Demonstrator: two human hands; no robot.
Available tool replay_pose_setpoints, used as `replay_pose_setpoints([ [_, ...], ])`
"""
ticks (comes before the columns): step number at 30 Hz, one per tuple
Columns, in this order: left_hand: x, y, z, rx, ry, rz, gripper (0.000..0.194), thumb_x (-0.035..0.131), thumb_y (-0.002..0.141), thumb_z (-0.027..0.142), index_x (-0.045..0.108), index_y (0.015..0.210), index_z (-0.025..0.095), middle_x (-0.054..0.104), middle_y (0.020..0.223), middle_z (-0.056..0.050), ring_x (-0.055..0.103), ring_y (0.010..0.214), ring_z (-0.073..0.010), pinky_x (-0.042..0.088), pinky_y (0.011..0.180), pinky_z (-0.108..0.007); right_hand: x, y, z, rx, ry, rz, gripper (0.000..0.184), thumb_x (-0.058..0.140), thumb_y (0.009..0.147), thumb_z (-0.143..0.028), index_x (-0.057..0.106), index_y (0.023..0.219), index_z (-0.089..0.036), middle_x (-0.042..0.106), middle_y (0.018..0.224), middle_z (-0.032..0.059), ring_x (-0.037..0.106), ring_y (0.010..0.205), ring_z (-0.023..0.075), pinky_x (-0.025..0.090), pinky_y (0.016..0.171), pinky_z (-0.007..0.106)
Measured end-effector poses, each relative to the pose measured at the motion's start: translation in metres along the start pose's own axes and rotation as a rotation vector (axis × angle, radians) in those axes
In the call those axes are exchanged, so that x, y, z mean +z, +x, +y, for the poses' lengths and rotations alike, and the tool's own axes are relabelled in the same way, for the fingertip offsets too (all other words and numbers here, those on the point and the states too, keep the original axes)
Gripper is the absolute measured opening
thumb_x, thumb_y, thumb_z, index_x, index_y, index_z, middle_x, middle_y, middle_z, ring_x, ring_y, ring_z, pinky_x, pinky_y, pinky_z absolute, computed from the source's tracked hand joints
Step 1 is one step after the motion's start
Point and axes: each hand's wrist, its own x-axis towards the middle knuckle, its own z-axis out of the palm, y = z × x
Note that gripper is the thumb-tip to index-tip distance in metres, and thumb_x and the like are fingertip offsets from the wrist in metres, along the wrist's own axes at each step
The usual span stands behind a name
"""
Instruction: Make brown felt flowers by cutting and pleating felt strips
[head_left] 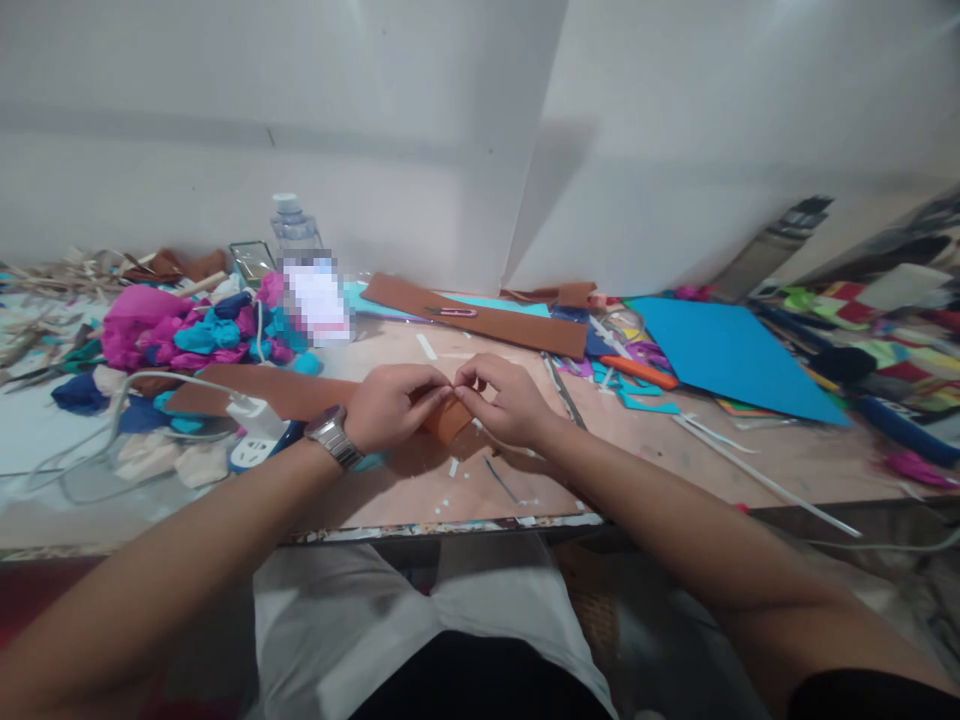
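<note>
My left hand [394,405], with a metal watch [335,436] on its wrist, pinches the edge of a brown strip [450,422]. Opposite it, my right hand [511,400] pinches the same edge, thumb and forefinger almost touching those of the left. The strip looks like flat, soft sheet material, and its near end bends down below my fingers. To the left of the watch a long brown piece [274,390] shows; whether it joins the held end is hidden by my left hand. Small white scraps [454,467] lie on the table [420,500] just below.
Behind my hands, a pink cutter [456,312] rests on another brown strip [517,325]. At left are crumpled pink and blue material [150,320], a power strip [259,450], a phone [319,300] and a bottle [294,225]. Blue sheets [727,350] and an orange-handled tool [637,372] lie right.
</note>
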Motion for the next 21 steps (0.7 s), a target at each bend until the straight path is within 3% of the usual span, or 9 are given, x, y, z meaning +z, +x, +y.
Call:
replay_pose_setpoints([
  [13,0.0031,-0.001,-0.0068,0.027,0.149,0.005,0.026,0.056,0.105,0.036,0.077,0.1,0.022,0.081,0.094,-0.004,0.071,0.082,-0.0196,0.046,0.074,-0.03,0.0006,0.0006,-0.0005,0.033,0.011,-0.051,0.007,0.059,0.094,-0.02,0.063,0.089,-0.021,0.068,0.087,0.0049,0.058,0.081,0.0207,0.044,0.077,0.035],
  [21,0.0065,-0.0004,-0.0039,0.031,0.154,-0.028,0.028,0.054,0.105,0.038,0.078,0.102,0.024,0.082,0.1,-0.005,0.074,0.088,-0.0211,0.049,0.076,-0.03,0.0043,-0.0001,-0.0041,0.146,0.041,-0.113,0.015,0.051,0.098,-0.022,0.057,0.085,-0.021,0.062,0.079,0.0012,0.055,0.074,0.0181,0.041,0.068,0.03],
])
